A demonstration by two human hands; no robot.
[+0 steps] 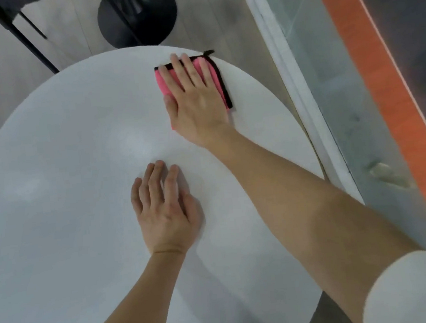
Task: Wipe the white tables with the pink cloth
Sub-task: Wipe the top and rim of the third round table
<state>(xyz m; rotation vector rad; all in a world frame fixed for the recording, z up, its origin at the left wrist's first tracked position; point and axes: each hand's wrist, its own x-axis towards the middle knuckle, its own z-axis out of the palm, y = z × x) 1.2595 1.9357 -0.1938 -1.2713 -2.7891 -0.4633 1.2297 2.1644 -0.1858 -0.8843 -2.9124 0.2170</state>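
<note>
Right hand (pixel 196 98) lay flat, fingers spread, pressing the pink cloth (pixel 165 84) under it for full contact (far rim). Left hand (pixel 163 212) rested open nearer, bracing on the white round table (pixel 55 201).

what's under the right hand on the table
The pink cloth with black trim lies flat under the right hand, pressed onto the white table near its far edge. The cloth's middle is covered by the hand, so its state there cannot be seen.
</note>
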